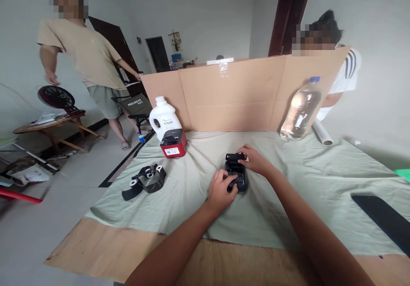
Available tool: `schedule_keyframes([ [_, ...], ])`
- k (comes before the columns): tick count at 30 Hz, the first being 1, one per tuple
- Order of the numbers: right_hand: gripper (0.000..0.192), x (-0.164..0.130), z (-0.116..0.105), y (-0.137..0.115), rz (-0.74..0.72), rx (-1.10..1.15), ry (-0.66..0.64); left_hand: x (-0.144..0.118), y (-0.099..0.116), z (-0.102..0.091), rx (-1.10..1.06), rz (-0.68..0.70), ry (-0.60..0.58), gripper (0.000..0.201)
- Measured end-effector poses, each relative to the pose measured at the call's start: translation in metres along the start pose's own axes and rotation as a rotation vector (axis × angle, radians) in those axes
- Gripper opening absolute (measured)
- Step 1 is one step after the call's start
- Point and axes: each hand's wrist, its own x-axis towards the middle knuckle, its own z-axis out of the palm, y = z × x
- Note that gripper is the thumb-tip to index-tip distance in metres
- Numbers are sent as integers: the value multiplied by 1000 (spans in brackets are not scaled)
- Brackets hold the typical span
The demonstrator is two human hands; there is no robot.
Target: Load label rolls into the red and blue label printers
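Note:
A small black handheld device [242, 184], shaped like a portable receipt printer, lies on the green cloth in front of me with its top cover [233, 157] raised. My left hand [222, 187] is wrapped over the near left side of the body, with fingers on its top face. At the far end, my right hand [253, 160] pinches the right edge of the raised cover. An open hollow shows between cover and body, but I cannot make out what is inside. Left of my hands lie several black rolls with white cores [150, 179], one partly unwound.
A white jug [165, 117] stands behind a red and black box [174, 144]. Cardboard [230, 98] walls off the far side, with a large clear bottle [301, 110] and a white roll [323, 133] at right. A dark flat object [382, 222] lies near right. Two people stand beyond.

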Motion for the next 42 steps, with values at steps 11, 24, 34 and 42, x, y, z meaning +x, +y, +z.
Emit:
schedule_keyframes([
  [11,22,-7,-12,-28,39,-106,-191,-2,-2,2,-3,6,20,31],
  [24,45,-9,-5,-7,290,73,-284,-1,-1,0,-52,24,8,33],
  [34,68,-25,4,-5,576,578,-296,3,3,-7,-35,-24,-35,47],
  [42,75,-34,12,-4,583,685,-210,7,5,-10,9,-81,-50,44],
])
